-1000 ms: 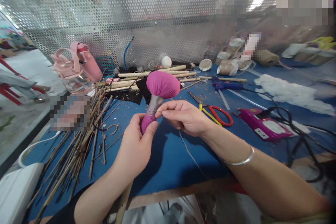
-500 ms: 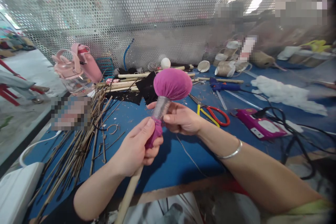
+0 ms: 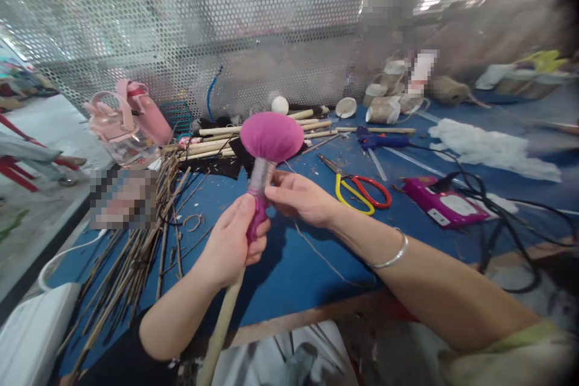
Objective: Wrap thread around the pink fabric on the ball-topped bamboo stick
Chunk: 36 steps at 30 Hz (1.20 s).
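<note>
A wooden stick [image 3: 221, 322] carries a rounded head covered in magenta cloth [image 3: 272, 136], tilted slightly to the left. Grey cord [image 3: 261, 176] is wound in tight turns round the neck below the head. My left hand [image 3: 235, 232] is closed round the gathered cloth and stick just under the winding. Beside the neck, my right hand [image 3: 301, 198] has its fingers curled and pinched on the cord. A loose length of cord [image 3: 319, 254] trails from beneath that hand across the blue table; the fingertips are partly hidden behind the neck.
Scissors [image 3: 357, 187] with red and yellow handles lie right of my hands, near a blue glue gun [image 3: 382, 140] and a purple power strip [image 3: 441, 202]. Thin twigs [image 3: 131, 271] spread at left, by pink bottles [image 3: 151, 114]. A perforated metal panel [image 3: 253, 24] stands behind.
Both hands and the cloth-covered head have shifted left in view. My right hand has turned around the neck, and a strand now shows between the head and my fingers.
</note>
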{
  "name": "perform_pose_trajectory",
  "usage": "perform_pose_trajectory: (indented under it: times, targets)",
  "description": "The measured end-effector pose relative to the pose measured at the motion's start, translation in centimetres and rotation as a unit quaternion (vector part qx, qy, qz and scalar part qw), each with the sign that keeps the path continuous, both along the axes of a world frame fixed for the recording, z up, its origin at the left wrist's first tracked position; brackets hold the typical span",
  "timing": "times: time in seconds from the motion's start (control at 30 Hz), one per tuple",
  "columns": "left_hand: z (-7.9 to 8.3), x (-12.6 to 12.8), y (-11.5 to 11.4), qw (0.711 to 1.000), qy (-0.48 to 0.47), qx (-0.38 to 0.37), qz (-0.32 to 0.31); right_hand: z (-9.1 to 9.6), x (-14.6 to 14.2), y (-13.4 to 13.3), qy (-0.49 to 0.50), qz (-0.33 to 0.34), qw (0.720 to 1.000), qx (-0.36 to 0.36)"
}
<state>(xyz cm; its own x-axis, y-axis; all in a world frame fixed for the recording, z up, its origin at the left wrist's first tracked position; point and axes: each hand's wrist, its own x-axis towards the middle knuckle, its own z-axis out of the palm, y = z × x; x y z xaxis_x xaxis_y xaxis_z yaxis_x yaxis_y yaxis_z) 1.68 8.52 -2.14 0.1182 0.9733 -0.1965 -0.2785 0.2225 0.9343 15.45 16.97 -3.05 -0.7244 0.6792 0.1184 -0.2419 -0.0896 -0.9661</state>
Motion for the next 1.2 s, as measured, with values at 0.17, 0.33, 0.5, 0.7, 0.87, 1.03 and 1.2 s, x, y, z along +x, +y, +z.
perform_pose_trajectory:
  times: [0.17, 0.33, 0.5, 0.7, 0.87, 1.03, 1.2]
  targets:
    - [0.8, -1.0, 0.1, 0.986, -0.163, -0.024, -0.037, 0.6, 0.7, -0.1, 0.045, -0.049, 0.998, -0.02]
    - [0.5, -1.2, 0.1, 0.962, -0.257, -0.036, -0.086, 0.5, 0.6, -0.4, 0.035, -0.049, 0.998, -0.032]
    - [0.7, -1.3, -0.3, 0.917, -0.352, -0.073, -0.175, 0.2, 0.3, 0.0, 0.042, -0.041, 0.997, -0.04]
    - [0.5, -1.2, -0.4, 0.853, -0.444, -0.124, -0.247, -0.3, 0.3, 0.2, 0.07, 0.029, 0.996, -0.044]
    - [-0.3, -0.6, 0.2, 0.899, -0.343, -0.139, -0.232, -0.4, 0.4, 0.0, 0.075, 0.097, 0.99, -0.076]
    - [0.2, -0.1, 0.1, 0.994, -0.066, -0.083, 0.001, -0.3, 0.2, 0.2, 0.029, 0.018, 0.999, -0.033]
    - [0.6, 0.2, -0.4, 0.997, 0.031, -0.03, 0.068, 0.3, -0.3, -0.3, 0.01, -0.03, 0.999, -0.025]
